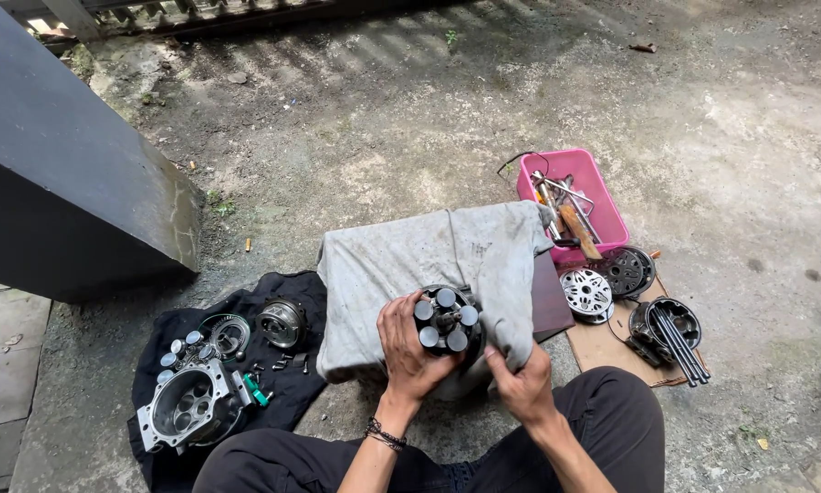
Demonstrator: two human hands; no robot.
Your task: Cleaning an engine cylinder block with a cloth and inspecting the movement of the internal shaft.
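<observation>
Aluminium housing (191, 406) sitting on the black cloth (273, 292) far left. Left hand (410, 351) is gripping the piston cluster (447, 321), fingers wrapped tight; right hand (522, 383) is pinching the grey rag (428, 256). Looks like mid-wipe, needing a steady hold.

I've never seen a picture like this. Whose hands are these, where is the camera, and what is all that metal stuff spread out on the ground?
There is no machine here: the camera sits on a person's head and looks down at their own two bare hands and dark trousers. The person sits on rough concrete ground. The left hand holds a round metal assembly with several short pistons standing up from it, resting on a grey cloth. The right hand pinches an edge of that cloth. To the left, a black cloth carries a metal housing with round bores and small parts. To the right stand a pink tray of tools, round metal plates and long bolts on cardboard.
</observation>
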